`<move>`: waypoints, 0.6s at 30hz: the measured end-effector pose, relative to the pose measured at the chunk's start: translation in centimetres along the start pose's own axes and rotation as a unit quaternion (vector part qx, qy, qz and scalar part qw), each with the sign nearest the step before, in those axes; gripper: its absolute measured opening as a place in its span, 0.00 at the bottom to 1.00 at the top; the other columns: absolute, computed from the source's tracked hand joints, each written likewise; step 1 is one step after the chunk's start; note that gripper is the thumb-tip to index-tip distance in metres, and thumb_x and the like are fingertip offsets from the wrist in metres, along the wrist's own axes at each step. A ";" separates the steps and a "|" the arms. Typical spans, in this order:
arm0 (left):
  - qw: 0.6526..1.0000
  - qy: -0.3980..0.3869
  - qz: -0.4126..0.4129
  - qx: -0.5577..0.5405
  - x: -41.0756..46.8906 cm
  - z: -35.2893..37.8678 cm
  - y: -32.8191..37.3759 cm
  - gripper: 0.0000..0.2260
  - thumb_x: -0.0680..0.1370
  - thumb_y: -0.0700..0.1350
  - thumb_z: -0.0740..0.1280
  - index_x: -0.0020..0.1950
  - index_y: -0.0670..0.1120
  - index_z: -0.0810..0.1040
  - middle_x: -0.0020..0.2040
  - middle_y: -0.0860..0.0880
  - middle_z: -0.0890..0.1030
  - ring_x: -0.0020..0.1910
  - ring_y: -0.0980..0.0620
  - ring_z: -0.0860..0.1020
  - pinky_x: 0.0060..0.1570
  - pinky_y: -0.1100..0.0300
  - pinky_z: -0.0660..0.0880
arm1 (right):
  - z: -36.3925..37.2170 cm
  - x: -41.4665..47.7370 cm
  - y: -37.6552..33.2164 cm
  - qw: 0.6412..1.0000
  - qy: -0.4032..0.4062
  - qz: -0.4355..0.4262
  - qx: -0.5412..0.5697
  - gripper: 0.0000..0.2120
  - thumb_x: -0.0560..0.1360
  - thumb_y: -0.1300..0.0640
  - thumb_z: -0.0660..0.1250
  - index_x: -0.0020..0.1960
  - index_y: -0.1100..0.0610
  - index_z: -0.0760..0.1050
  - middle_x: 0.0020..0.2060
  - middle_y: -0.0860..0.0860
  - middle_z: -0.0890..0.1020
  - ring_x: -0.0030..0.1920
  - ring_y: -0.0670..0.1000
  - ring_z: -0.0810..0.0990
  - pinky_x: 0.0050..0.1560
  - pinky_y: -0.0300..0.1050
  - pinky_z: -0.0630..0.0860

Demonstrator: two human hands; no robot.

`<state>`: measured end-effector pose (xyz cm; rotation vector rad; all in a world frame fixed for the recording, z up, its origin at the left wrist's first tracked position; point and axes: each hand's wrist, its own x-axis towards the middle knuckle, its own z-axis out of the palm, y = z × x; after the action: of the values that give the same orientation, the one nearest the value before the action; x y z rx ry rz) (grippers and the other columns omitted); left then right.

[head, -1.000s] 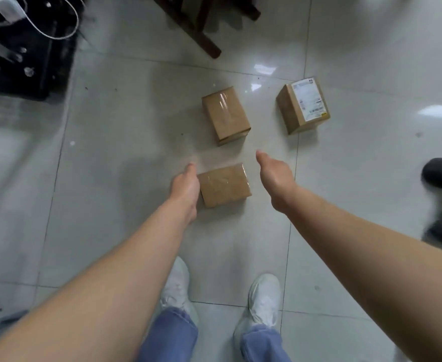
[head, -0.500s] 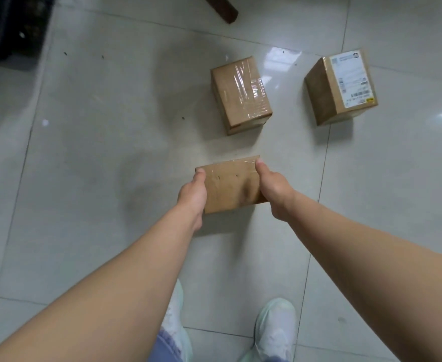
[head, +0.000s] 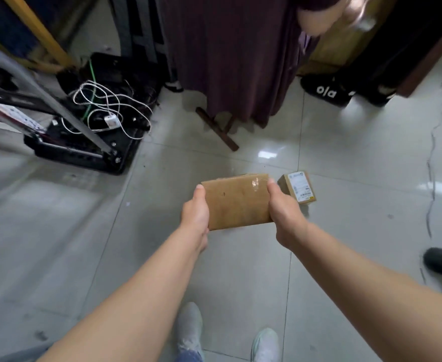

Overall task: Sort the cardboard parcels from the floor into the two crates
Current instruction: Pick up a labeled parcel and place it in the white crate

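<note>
The left thumb [head: 199, 192] lies on the upper left corner of a plain brown parcel [head: 236, 202], and the right thumb [head: 272, 184] lies on its upper right corner. The other fingers of both hands are hidden behind or under the cardboard, so how far they curl cannot be told. The left hand [head: 195, 214] grips the parcel's left edge and the right hand [head: 285, 210] grips its right edge. The box sits squarely between the two palms at the middle of the frame, its taped face (a shiny strip shows near the right thumb) turned to the camera. It seems to be held off the grey tiled floor [head: 358, 231]. Just right of the right hand a smaller labelled parcel [head: 298, 188] stands on the tiles, white label upward.

In the upper left of the frame a black case [head: 78, 152] lies open on the floor. In it are a tangle of white cable [head: 97, 100] and a small white plug [head: 110, 122]. At top centre hangs dark fabric [head: 230, 48], with a wooden leg [head: 218, 130] below it. A black shoe [head: 324, 91] stands at upper right, a black slipper [head: 440, 259] at the right edge, and the person's own pale shoes [head: 189, 325] at the bottom.
</note>
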<state>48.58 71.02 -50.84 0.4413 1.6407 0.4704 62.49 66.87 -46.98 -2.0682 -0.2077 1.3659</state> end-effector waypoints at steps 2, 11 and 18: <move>1.000 0.000 0.017 -0.015 -4.7 -1.9 3.9 0.23 0.79 0.61 0.56 0.66 0.47 0.74 0.61 0.48 0.78 0.54 0.48 0.77 0.42 0.55 0.70 | -0.3 -5.2 -4.1 1.000 0.008 -0.023 0.011 0.24 0.81 0.43 0.53 0.66 0.59 0.71 0.48 0.49 0.75 0.51 0.50 0.71 0.52 0.42 0.65; 0.989 -0.001 0.118 -0.085 -23.6 -12.4 16.4 0.24 0.80 0.60 0.55 0.70 0.47 0.71 0.67 0.48 0.74 0.65 0.44 0.73 0.62 0.41 0.65 | 0.5 -24.4 -16.3 0.991 -0.012 -0.128 0.032 0.24 0.80 0.41 0.53 0.63 0.58 0.74 0.57 0.51 0.75 0.53 0.50 0.70 0.55 0.44 0.64; 0.953 0.070 0.196 -0.222 -33.0 -19.9 17.5 0.16 0.80 0.57 0.58 0.51 0.47 0.78 0.50 0.47 0.81 0.43 0.50 0.79 0.42 0.55 0.76 | 2.6 -33.2 -18.3 0.981 -0.086 -0.161 0.063 0.25 0.76 0.38 0.55 0.46 0.58 0.78 0.48 0.53 0.82 0.46 0.54 0.78 0.58 0.52 0.75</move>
<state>32.91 66.92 -11.75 0.3999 1.5208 1.1643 49.28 67.05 -11.34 -1.7243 -0.4941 1.3178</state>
